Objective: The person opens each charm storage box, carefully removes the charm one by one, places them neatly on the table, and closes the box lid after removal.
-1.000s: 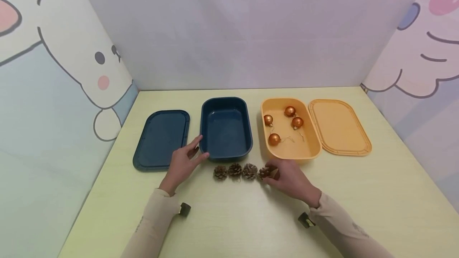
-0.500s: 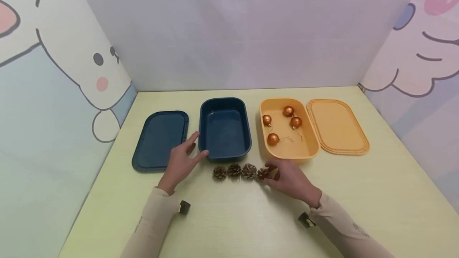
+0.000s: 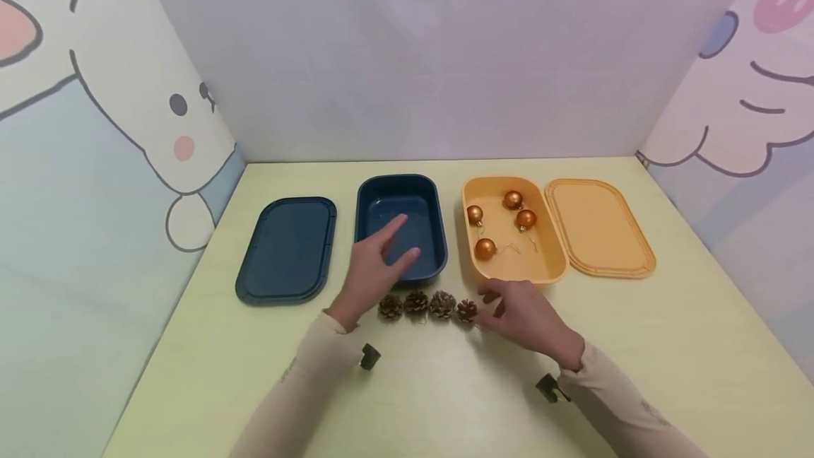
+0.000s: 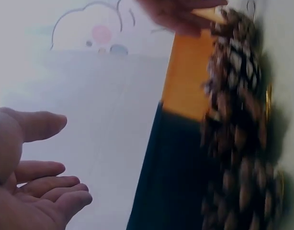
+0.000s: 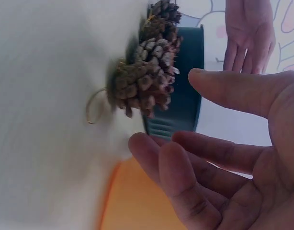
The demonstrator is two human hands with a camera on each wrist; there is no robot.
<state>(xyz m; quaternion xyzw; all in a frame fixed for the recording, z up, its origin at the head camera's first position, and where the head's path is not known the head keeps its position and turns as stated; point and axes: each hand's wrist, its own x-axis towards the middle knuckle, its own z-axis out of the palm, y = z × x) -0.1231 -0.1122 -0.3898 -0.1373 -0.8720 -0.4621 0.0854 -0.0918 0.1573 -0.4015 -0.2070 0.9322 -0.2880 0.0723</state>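
Note:
Several brown pine cones stand in a row before the two boxes; the rightmost pine cone (image 3: 466, 311) has a thin gold loop, clear in the right wrist view. My right hand (image 3: 524, 315) is just right of that cone, thumb and fingers parted and nothing between them. My left hand (image 3: 372, 271) hovers over the near left part of the dark blue box (image 3: 441, 232), fingers spread and holding nothing. In the left wrist view the left hand (image 4: 46, 182) is well apart from the blurred cones (image 4: 233, 110). No contents show in the visible part of the blue box.
A yellow box (image 3: 559, 249) right of the blue one holds several copper-coloured bauble ornaments (image 3: 486, 249). Its yellow lid (image 3: 600, 228) lies flat at its right. At the left lies a dark blue lid (image 3: 289, 249). Walls with cartoon prints border the table (image 3: 420, 387).
My left hand has moved right, from the blue box's left rim to over the box. My right hand has drawn slightly right, away from the rightmost pine cone, which stays in the row.

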